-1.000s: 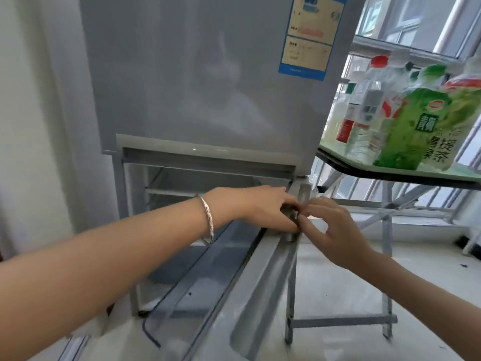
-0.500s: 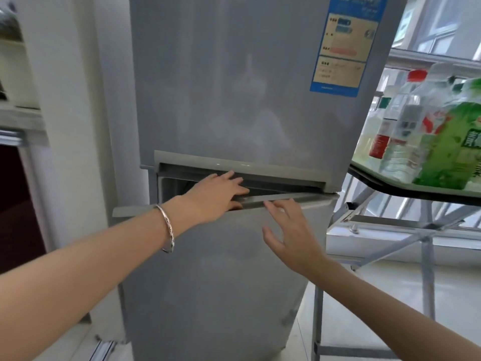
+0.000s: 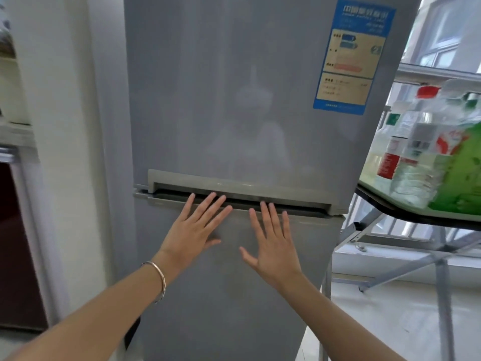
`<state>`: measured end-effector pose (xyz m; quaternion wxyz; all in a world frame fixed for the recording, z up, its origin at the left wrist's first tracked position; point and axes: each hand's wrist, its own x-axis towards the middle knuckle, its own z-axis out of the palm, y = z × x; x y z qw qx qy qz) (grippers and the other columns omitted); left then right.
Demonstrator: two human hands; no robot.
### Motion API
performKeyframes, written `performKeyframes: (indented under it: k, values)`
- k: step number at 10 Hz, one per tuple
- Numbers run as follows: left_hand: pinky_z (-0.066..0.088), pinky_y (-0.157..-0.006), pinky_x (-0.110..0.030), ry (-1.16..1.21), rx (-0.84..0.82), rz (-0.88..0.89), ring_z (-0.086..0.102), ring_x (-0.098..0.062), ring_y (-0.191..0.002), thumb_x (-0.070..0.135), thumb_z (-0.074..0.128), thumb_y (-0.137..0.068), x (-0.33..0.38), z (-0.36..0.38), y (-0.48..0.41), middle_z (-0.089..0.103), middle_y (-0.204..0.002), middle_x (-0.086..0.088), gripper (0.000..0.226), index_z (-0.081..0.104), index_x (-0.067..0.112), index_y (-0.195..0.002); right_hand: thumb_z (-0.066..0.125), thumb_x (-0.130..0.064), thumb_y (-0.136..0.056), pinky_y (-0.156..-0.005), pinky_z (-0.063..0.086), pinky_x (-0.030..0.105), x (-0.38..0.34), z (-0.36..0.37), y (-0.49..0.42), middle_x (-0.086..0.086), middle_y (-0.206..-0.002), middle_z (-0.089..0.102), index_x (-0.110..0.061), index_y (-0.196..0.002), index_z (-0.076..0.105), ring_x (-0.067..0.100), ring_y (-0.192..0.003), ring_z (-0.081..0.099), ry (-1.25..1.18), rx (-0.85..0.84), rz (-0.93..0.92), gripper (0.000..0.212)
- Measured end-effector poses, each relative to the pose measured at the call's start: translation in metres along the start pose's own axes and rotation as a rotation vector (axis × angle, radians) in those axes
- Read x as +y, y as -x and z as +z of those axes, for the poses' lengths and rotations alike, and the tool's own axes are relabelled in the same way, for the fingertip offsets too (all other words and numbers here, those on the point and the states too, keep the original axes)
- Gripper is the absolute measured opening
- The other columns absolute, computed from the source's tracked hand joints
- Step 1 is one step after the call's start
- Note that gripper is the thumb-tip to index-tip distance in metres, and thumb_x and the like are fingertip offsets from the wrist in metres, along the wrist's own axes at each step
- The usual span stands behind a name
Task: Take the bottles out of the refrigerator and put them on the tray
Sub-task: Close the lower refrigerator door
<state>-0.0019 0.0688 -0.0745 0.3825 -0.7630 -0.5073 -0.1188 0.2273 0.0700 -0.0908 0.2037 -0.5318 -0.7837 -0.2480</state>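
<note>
Pressing flat against the lower door of the refrigerator [image 3: 234, 100], the left hand [image 3: 194, 231] and right hand [image 3: 273, 239] each have an open grip, fingers spread, holding nothing. A second ago that door stood swung out and both hands pinched its corner; half a second ago it was nearly closed; now it sits flush under the grey handle strip [image 3: 242, 187], which lies just above the fingertips. A bracelet [image 3: 158, 280] circles the left wrist. Well to the right of the right hand, the bottles [image 3: 416, 152] stand upright, long axes vertical, caps up, on the pale green tray [image 3: 374, 183], which rests on the dark folding counter [image 3: 416, 217].
</note>
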Motion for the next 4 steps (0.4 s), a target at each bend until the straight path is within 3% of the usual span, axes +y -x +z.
performKeyframes:
  k: [2,4]
  values:
    - [0.017,-0.118,-0.059,-0.031,-0.039,-0.028,0.01,-0.03,-0.15,0.062,0.056,-0.083,0.003,0.004,-0.003,0.007,-0.162,-0.009,0.099,0.0,0.02,-0.154,0.044,-0.064,-0.083,-0.118,0.009,0.052,-0.002,0.003,-0.002,0.016,-0.163,0.007,-0.016,-0.156,0.01,0.032,-0.151,0.006,0.056,-0.007,0.008,0.094]
    - [0.005,-0.12,-0.055,0.091,-0.148,-0.044,-0.006,-0.029,-0.151,0.054,0.054,-0.087,0.01,-0.02,0.002,-0.005,-0.164,-0.006,0.101,-0.016,0.024,-0.153,0.041,-0.058,-0.089,-0.122,-0.007,0.049,-0.001,-0.017,0.002,0.01,-0.163,-0.013,-0.022,-0.155,-0.011,0.027,-0.15,-0.015,-0.016,-0.082,-0.049,0.092]
